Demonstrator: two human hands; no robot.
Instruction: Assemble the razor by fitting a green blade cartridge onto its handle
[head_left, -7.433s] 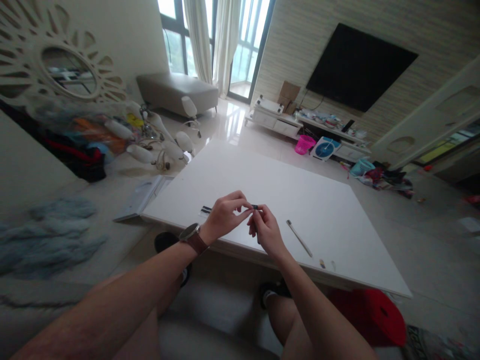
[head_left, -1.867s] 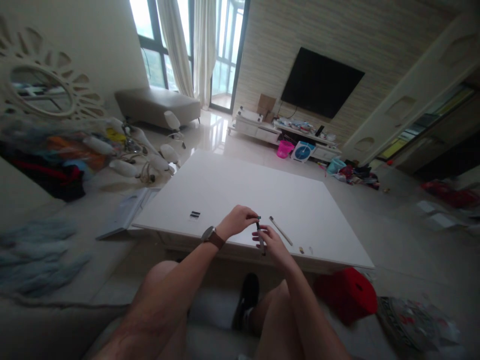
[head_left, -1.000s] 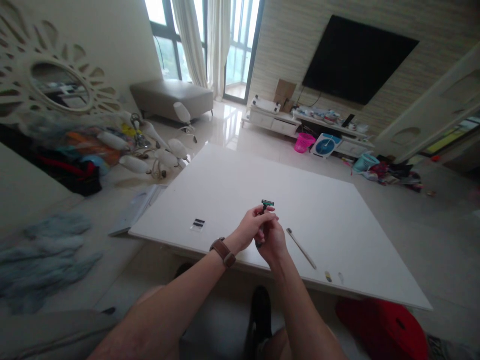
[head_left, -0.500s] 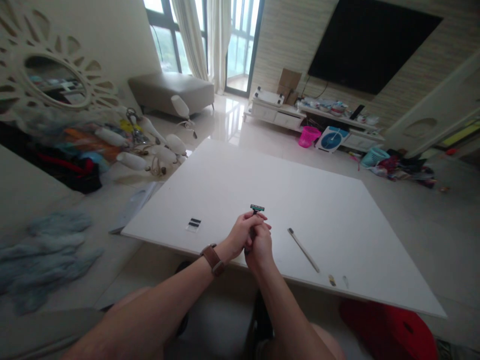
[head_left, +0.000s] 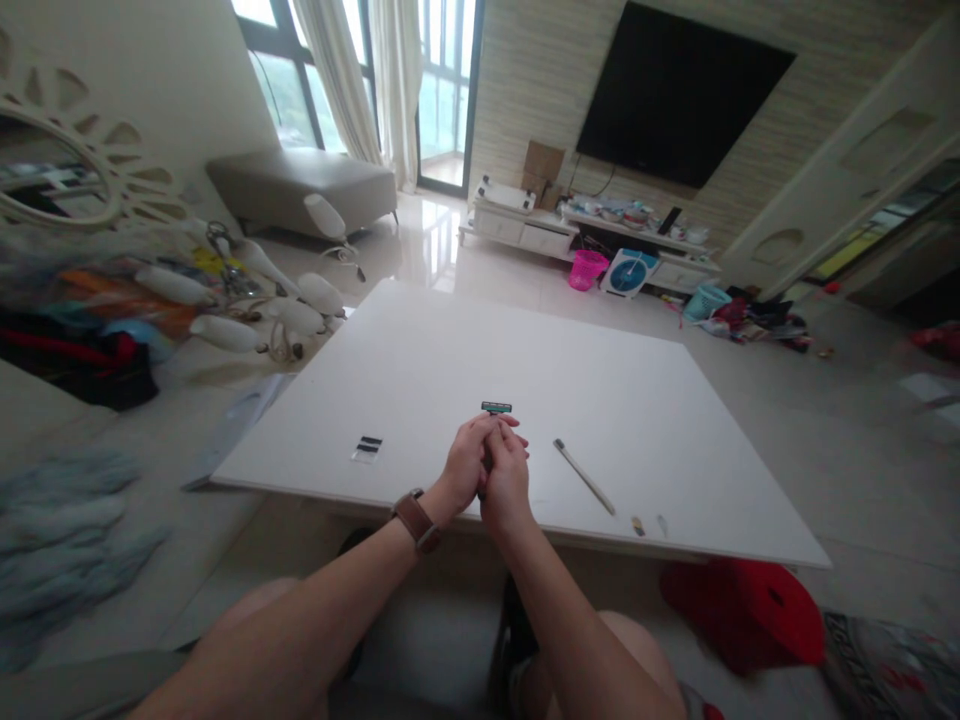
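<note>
In the head view, the left hand and right hand are both clasping the razor by its mostly hidden handle near the front edge of the table, so a slipping grip could be sending skin onto the blades or the razor over that edge. The packet is lying left and the brush right, while the tab and clear bit are sitting by the front edge, easily swept off; open room is stretching ahead.
</note>
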